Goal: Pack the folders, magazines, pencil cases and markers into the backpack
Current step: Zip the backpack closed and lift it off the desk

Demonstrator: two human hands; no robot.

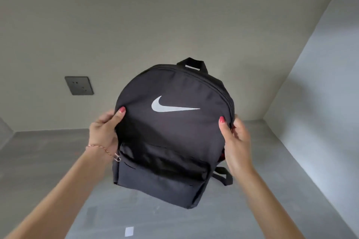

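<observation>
A black backpack (171,141) with a white swoosh logo is held upright in the middle of the view, its main zipper closed and its top handle standing up. My left hand (105,132) grips its left side, thumb on the front panel. My right hand (236,137) grips its right side the same way. The bag's base hangs just above or at the grey surface; I cannot tell whether it touches. A strap end sticks out at its lower right. No folders, magazines, pencil cases or markers are in view.
A grey desk surface (48,161) spreads below the bag, with a small white label (129,231) near the front. A beige back wall carries a dark socket plate (79,85). A pale side wall (320,93) closes the right.
</observation>
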